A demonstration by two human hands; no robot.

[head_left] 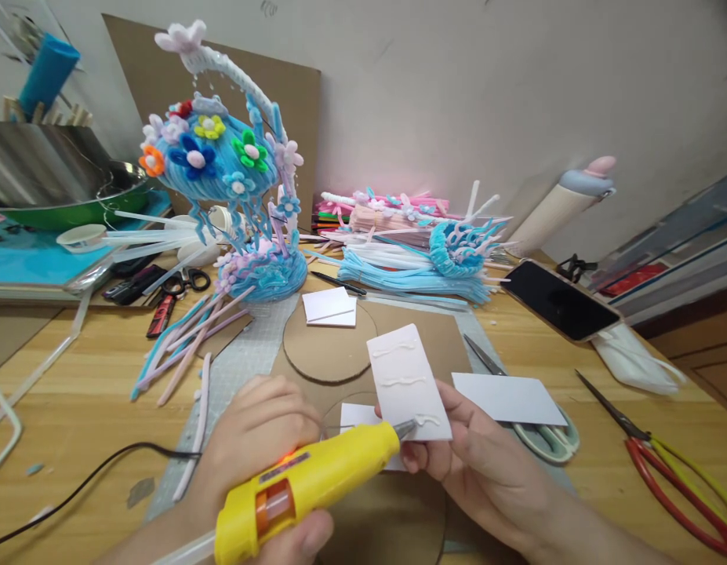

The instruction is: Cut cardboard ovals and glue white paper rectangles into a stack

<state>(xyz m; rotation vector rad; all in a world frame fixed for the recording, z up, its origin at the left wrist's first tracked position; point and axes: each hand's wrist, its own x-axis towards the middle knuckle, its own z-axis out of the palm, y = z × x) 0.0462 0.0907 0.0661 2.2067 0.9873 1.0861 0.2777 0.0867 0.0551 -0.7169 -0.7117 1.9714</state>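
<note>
My left hand (260, 428) is wrapped round a yellow hot glue gun (321, 479), with a clear glue stick (187, 549) coming out of its rear. The gun's metal nozzle touches the lower part of a small white card (407, 365). Three wavy lines of glue lie across that card. My right hand (481, 455) holds the card tilted up by its lower right edge, thumb in front. Behind it, another white piece (352, 416) is partly hidden. A round cardboard disc (298, 357) bears a stack of white cards (329, 306).
Scissors with pale green handles (554, 447) lie under a white card (507, 396); red-and-yellow-handled scissors (648, 443) are farther right. A blue pipe-cleaner flower lamp (263, 271) stands behind, beside bundled pipe cleaners (410, 275). A phone (560, 298) rests at right; a black cord (104, 471) crosses the left.
</note>
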